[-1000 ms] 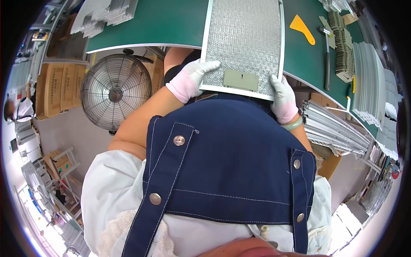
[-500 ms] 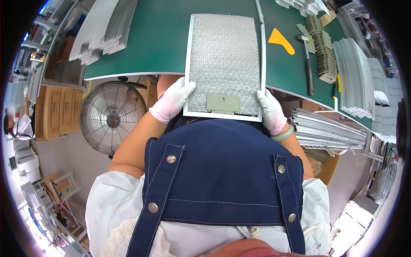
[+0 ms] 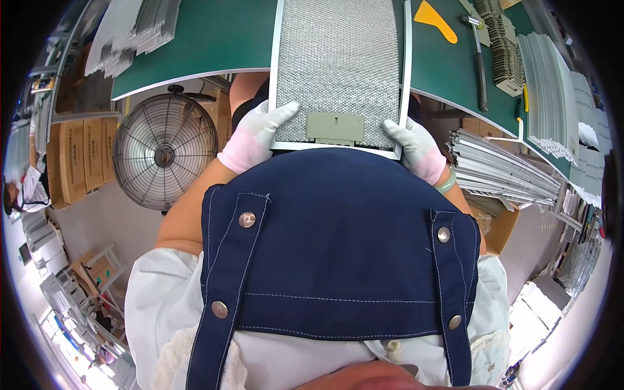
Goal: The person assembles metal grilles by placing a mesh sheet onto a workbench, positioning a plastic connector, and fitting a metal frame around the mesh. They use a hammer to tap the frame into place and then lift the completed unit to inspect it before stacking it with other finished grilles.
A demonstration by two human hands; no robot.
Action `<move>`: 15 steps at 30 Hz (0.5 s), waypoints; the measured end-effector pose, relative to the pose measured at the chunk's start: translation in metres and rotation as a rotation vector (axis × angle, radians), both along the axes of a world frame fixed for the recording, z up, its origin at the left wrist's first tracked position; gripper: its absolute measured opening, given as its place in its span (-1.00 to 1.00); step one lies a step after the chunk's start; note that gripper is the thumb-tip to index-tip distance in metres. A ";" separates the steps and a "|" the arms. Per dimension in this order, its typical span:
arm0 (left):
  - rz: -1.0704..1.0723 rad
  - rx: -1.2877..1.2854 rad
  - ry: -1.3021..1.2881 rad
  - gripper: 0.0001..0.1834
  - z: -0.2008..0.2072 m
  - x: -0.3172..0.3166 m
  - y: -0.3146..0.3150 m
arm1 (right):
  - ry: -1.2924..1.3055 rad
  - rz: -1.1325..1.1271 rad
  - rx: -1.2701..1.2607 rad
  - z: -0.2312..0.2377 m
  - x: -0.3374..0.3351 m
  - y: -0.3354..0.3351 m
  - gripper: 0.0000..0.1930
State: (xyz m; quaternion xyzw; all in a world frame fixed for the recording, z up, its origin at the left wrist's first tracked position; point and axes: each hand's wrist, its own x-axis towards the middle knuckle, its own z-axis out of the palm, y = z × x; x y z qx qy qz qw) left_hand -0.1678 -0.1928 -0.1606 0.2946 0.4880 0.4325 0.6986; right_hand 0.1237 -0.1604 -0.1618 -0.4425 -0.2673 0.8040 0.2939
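A framed metal mesh filter [image 3: 338, 71] lies between my hands, its near end against my apron and its far end over the green table. A grey-green plastic latch plate [image 3: 335, 127] sits at the near edge of the mesh. My left hand [image 3: 265, 125], in a white glove with a pink cuff, grips the left frame rail with the thumb on top. On the opposite side my right hand [image 3: 416, 144], gloved alike, holds the right rail near the corner, thumb over the mesh. The fingers beneath the frame are hidden.
On the green table [image 3: 201, 45] are a yellow scraper [image 3: 437, 21], a hammer [image 3: 480, 65], a row of grey-green plates [image 3: 502, 49] and stacked metal sheets [image 3: 546, 91]. More mesh sheets [image 3: 133, 29] lie far left. A floor fan [image 3: 165, 155] stands left; metal strips [image 3: 500, 169] rest at right.
The table and the filter appear higher in the picture, and more of the filter's far end is cut off. Both hands keep hold of its side rails.
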 end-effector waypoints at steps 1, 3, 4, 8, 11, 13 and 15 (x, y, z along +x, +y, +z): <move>-0.052 0.189 0.168 -0.57 0.000 0.002 -0.002 | 0.065 -0.063 -0.017 0.006 -0.008 0.000 -0.64; -0.092 0.353 0.374 -0.57 0.000 0.001 0.004 | 0.149 -0.170 -0.036 -0.001 -0.011 0.013 -0.69; -0.081 0.320 0.411 -0.57 0.003 0.000 0.009 | 0.168 -0.210 -0.024 -0.002 -0.014 0.018 -0.70; 0.141 -0.225 -0.254 -0.63 0.011 0.008 0.024 | 0.096 -0.194 0.003 0.001 -0.020 0.023 -0.69; 0.069 -0.099 -0.177 -0.64 -0.006 0.005 0.023 | 0.113 -0.164 0.015 -0.010 -0.017 0.026 -0.72; 0.065 -0.130 -0.106 -0.65 -0.015 0.006 0.028 | 0.053 -0.140 0.050 -0.013 -0.016 0.026 -0.70; 0.084 -0.136 -0.173 -0.65 -0.012 0.006 0.027 | -0.029 -0.103 0.085 -0.013 -0.014 0.028 -0.66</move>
